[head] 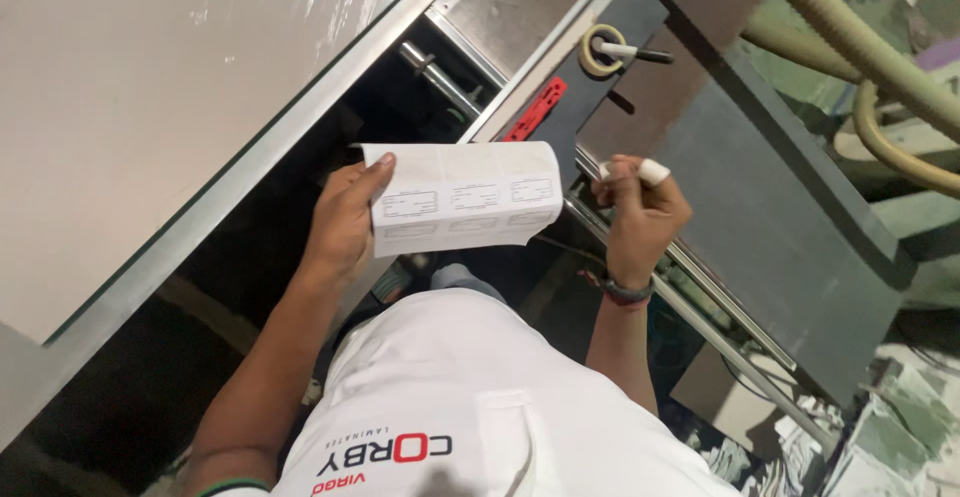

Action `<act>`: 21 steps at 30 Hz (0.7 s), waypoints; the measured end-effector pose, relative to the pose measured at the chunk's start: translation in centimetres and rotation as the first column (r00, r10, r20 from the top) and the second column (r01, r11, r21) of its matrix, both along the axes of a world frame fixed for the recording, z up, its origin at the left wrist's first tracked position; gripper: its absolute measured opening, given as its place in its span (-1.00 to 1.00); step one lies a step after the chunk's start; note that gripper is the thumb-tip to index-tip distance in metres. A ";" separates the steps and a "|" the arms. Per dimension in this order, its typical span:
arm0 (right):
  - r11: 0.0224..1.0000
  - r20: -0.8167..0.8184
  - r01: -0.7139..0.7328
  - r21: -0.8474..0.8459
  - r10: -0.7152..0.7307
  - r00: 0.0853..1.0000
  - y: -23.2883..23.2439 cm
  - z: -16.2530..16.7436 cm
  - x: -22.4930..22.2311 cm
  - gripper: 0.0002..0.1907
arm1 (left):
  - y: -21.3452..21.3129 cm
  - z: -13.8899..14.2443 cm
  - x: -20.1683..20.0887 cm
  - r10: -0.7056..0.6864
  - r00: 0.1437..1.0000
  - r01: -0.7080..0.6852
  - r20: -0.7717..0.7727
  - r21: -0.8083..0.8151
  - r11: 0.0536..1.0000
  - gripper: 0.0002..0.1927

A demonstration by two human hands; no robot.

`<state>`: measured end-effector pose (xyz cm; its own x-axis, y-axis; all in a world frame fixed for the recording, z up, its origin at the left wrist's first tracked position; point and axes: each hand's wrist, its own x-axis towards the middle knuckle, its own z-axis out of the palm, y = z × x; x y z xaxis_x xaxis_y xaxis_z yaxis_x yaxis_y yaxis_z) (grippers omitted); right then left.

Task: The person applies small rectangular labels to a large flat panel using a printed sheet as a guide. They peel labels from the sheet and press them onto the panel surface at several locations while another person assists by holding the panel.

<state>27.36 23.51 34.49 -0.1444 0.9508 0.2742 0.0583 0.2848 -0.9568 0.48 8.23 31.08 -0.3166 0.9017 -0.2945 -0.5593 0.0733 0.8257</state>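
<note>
The left hand [345,219] grips the left edge of a curling white sheet of labels [463,199], thumb on top and fingers clamped behind; the sheet hangs in the air before the person's chest, above the dark machine rails [700,312]. The right hand [638,209] is curled shut just beside the sheet's right edge, not touching it, with white tape [654,171] on a fingertip; a tape roll [601,50] lies well apart on the grey bench [770,207].
</note>
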 end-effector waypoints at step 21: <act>0.646 0.621 -0.631 0.429 0.297 0.726 -6.3 -1.5 -12.2 -0.70 | 0.1 -2.4 2.7 0.216 0.943 -0.221 -0.252 0.007 0.975 -0.52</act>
<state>15.15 17.18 33.01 -0.7799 0.3790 0.4981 0.1247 0.8740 -0.4697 3.17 8.36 28.63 -0.5709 0.7967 -0.1984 -0.3393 -0.0089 0.9406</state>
